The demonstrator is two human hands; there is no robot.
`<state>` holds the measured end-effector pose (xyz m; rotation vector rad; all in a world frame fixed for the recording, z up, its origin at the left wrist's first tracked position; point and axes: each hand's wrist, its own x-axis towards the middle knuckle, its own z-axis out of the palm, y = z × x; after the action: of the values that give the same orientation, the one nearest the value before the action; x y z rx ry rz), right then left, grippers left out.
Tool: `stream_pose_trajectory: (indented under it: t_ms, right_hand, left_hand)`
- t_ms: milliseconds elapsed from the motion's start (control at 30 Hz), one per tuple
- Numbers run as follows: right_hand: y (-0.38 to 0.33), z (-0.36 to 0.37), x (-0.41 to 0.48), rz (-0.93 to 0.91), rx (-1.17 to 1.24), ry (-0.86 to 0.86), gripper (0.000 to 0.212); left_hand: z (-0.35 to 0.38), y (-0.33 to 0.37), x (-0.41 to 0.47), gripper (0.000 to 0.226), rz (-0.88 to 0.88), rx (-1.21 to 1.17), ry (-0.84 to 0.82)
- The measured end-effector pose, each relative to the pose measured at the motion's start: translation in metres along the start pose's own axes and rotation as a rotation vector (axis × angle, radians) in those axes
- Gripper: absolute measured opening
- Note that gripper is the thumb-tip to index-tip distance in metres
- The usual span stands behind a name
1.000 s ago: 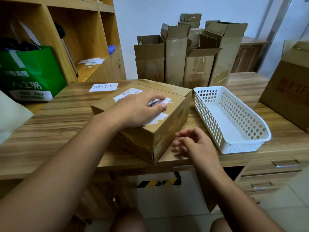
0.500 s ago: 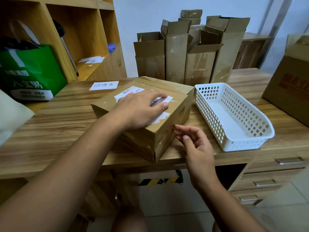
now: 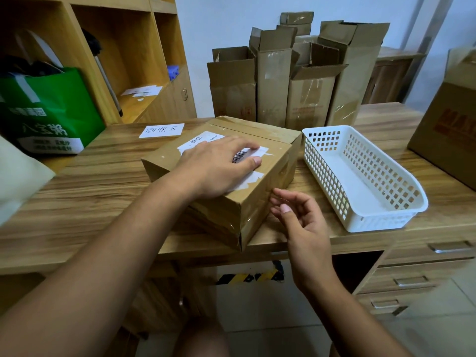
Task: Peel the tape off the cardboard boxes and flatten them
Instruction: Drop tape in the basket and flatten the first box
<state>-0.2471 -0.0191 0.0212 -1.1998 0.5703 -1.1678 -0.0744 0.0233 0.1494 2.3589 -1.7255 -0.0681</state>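
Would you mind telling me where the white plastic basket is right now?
In the head view the white basket sits empty on the desk, right of the taped box under the left hand.

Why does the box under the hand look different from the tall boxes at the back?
The front box lies low and taped shut; the tall boxes stand upright with top flaps open. The front box carries a white label; the tall ones show none. All are brown cardboard on the desk.
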Motion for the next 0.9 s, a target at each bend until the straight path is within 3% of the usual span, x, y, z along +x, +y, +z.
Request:
stream_pose_trajectory:
  t_ms: [367, 700, 900]
  right_hand:
    - [0.002, 0.002, 0.000, 0.012, -0.068, 0.061, 0.015]
    - [-0.005, 0.019, 0.011, -0.162, -0.350, 0.107, 0.015]
    - [-0.001, 0.020, 0.018, -0.145, -0.400, 0.059, 0.015]
  left_hand:
    - [0.002, -0.001, 0.000, 0.048, -0.005, 0.002, 0.016]
    - [0.002, 0.001, 0.000, 0.048, -0.010, 0.003, 0.030]
    - [0.003, 0.000, 0.000, 0.047, -0.020, -0.004, 0.033]
